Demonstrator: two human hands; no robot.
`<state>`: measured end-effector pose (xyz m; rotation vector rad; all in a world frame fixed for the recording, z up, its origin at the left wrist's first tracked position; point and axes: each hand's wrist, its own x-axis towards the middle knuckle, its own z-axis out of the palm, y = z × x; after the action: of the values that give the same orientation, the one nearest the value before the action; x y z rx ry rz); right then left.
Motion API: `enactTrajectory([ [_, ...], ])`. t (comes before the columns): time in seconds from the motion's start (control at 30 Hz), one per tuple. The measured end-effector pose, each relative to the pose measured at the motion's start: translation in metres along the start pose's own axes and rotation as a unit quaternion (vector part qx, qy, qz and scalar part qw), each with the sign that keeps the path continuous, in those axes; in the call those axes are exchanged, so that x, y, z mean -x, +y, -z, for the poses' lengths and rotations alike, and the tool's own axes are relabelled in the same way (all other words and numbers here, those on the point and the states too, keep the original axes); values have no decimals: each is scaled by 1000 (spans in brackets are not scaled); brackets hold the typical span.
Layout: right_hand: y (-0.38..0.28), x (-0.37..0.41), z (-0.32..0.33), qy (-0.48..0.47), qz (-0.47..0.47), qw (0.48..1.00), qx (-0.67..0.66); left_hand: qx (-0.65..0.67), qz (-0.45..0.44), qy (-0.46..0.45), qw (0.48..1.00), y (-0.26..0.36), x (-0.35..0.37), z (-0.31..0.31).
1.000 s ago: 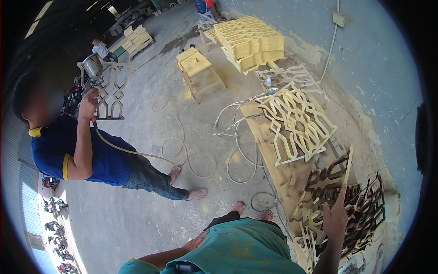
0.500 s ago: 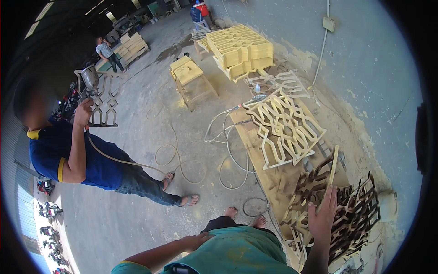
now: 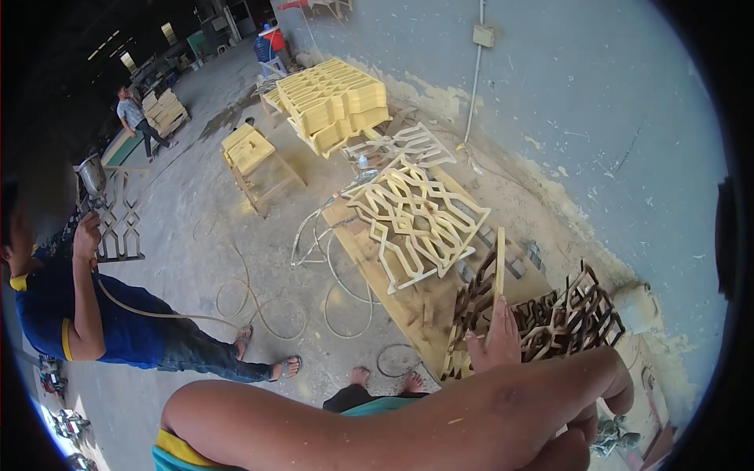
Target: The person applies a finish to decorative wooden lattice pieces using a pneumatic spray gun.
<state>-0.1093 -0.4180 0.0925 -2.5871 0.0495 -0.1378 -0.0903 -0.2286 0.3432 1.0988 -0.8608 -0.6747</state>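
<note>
My right hand (image 3: 498, 339) rests on a lattice panel seen edge-on. Its pale yellow edge (image 3: 500, 263) runs up between my thumb and fingers, which lie on either side of it. Dark brown cut-out lattice panels (image 3: 561, 310) stand stacked beside that hand. My left forearm (image 3: 393, 412) stretches across my body close to the camera, hiding my right forearm. At the lower right my left hand (image 3: 601, 404) is bent down with curled fingers. What its fingertips touch is hidden.
Pale lattice panels (image 3: 416, 220) lie on a board (image 3: 353, 247). Yellow panels are stacked behind (image 3: 334, 102), near a small yellow stand (image 3: 247, 149). At left a person (image 3: 102, 314) holds a spray gun (image 3: 93, 180) and a lattice panel (image 3: 122, 216). Hoses (image 3: 345, 306) coil across the floor.
My left hand has left my waist and swung across to the lower right. My right hand remains at the panel edge. The view has shifted right, so the scene appears further left.
</note>
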Motion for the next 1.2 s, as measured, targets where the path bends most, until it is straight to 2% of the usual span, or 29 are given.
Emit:
enactTrajectory([
  [0.13,8,4,-1,-6,8,1000,14,43,-56,-58,996,-30,-14,-24],
  [0.27,6,2,-14,8,5,1000,-20,-80,-134,-59,986,-21,-11,-23],
  [0.37,11,1,-14,-5,-5,1000,-16,-198,-191,-61,959,-15,-5,-10],
  [0.5,9,4,-5,-6,-14,999,-40,-342,-153,-15,927,-7,25,23],
  [0.57,10,5,-4,-9,-22,999,-42,-324,-91,75,939,-38,47,43],
  [0.6,10,4,-3,-11,-24,999,-41,-278,-46,148,948,-78,70,58],
  [0.63,9,3,-2,-10,-27,999,-43,-314,73,229,918,-121,95,74],
  [0.67,9,4,-2,-10,-28,999,-45,-391,240,280,844,-159,123,79],
  [0.7,9,4,-2,-10,-29,999,-45,-490,354,227,763,-210,176,89],
  [0.73,8,4,-2,-11,-26,998,-49,-560,459,116,680,-256,244,87],
  [0.77,8,4,0,-10,-24,998,-51,-547,532,18,647,-300,316,76],
  [0.8,7,4,1,-10,-22,998,-54,-440,631,-48,638,-297,343,47],
  [0.83,7,3,1,-11,-16,998,-56,-372,662,-38,649,-296,365,30],
  [0.87,7,3,0,-9,-11,999,-51,-345,650,13,677,-293,382,16],
  [1.0,4,0,-1,-24,1,999,-21,-331,516,140,777,-308,419,-13],
  [1.1,-1,2,-5,-12,14,999,33,-356,405,167,826,-332,443,-17],
  [1.2,-3,1,-6,-20,18,996,87,-365,332,171,853,-345,464,-23],
])
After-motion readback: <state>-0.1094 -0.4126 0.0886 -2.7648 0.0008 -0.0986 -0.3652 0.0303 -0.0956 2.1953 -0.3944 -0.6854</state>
